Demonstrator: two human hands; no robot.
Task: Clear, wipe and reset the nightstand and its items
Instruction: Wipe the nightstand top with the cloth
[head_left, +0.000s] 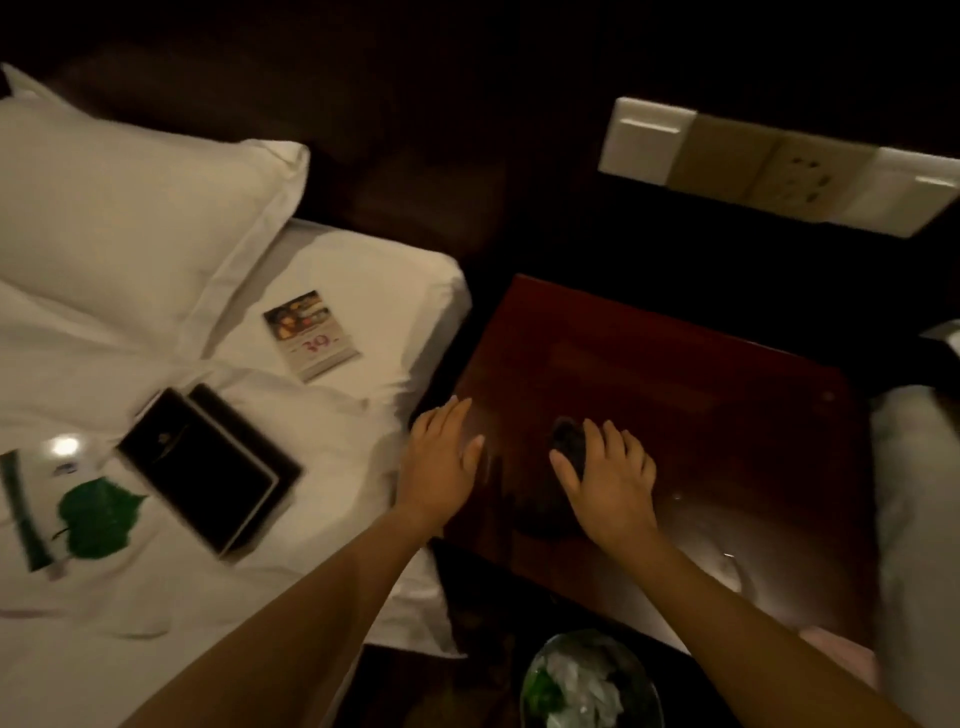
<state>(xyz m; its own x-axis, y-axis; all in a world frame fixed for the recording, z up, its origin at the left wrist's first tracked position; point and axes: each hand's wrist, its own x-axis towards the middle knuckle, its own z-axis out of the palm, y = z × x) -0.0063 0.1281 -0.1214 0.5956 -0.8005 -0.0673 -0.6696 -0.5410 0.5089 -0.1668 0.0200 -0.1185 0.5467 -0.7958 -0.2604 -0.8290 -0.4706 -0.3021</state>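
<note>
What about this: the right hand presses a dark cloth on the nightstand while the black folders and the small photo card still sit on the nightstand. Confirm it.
Not quite. The right hand does press a dark cloth on the nightstand, but the black folders and the small photo card lie on the bed, not on the nightstand. The head view shows it.
</note>
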